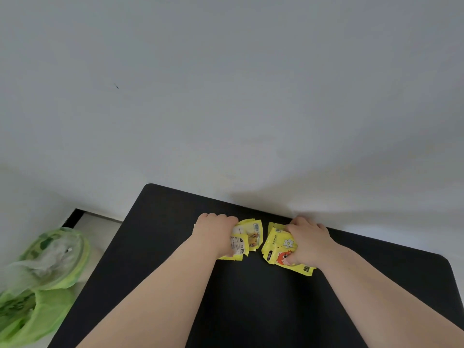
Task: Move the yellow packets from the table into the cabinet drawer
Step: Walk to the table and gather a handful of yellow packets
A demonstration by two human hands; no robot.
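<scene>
Two small bunches of yellow packets lie near the far edge of the black table (pixel 251 310). My left hand (pixel 214 232) is closed over the left bunch of yellow packets (pixel 247 238), which show white labels. My right hand (pixel 310 241) grips the right bunch of yellow packets (pixel 278 247), printed with a white flower and an orange cartoon face; thumb and fingers pinch it. Both bunches still touch the tabletop. No cabinet or drawer is in view.
A pale wall (pixel 226 96) rises right behind the table's far edge. On the floor to the left sits a bin lined with a green plastic bag (pixel 47 267), next to the table's left side.
</scene>
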